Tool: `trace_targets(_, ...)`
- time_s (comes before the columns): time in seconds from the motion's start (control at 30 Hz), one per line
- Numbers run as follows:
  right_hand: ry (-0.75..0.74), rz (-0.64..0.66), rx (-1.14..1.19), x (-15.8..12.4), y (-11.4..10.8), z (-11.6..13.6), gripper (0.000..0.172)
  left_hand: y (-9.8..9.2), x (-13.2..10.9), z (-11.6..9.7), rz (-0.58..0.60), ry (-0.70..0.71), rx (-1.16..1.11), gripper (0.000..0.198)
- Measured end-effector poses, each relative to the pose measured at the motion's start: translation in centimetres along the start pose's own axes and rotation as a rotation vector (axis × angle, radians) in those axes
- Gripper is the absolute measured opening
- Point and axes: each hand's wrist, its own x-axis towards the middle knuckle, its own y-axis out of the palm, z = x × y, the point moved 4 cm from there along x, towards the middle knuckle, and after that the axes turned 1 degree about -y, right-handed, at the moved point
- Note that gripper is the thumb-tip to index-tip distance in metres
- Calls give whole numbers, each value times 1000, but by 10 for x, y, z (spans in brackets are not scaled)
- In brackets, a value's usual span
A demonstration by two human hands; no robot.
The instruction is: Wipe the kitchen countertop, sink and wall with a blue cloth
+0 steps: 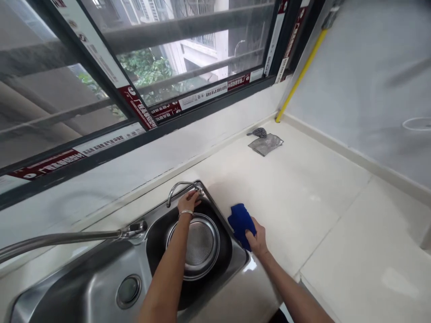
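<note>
My left hand (187, 202) reaches across the small sink bowl and closes its fingers on the thin curved metal handle (180, 186) at the sink's back corner. A bracelet sits on that wrist. Below the hand lies a round steel strainer basket (201, 244) in the dark bowl. My right hand (256, 240) presses a blue cloth (240, 222) onto the white counter right beside the sink's right rim (245, 260); the fingers are curled over the cloth.
A long faucet spout (60, 239) runs left from its base (136, 229). The larger steel basin has a drain (128, 290). A grey packet (266, 143) and scrubber (258, 132) lie near the counter's back corner by a yellow pipe (301, 74). A window runs along the back.
</note>
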Motion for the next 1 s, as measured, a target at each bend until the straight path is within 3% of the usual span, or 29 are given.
trace_targets(0.27,14,13,-39,0,4,-2,40,7,-5,1,137,-107,-43,28)
trace_targets(0.63,1,-9,-26,2,5,0,38,15,-8,11,33,-34,-124,24)
trace_targets(1.0,-25,-9,-74,0,3,-4,38,17,-10,15,32,-19,-122,27)
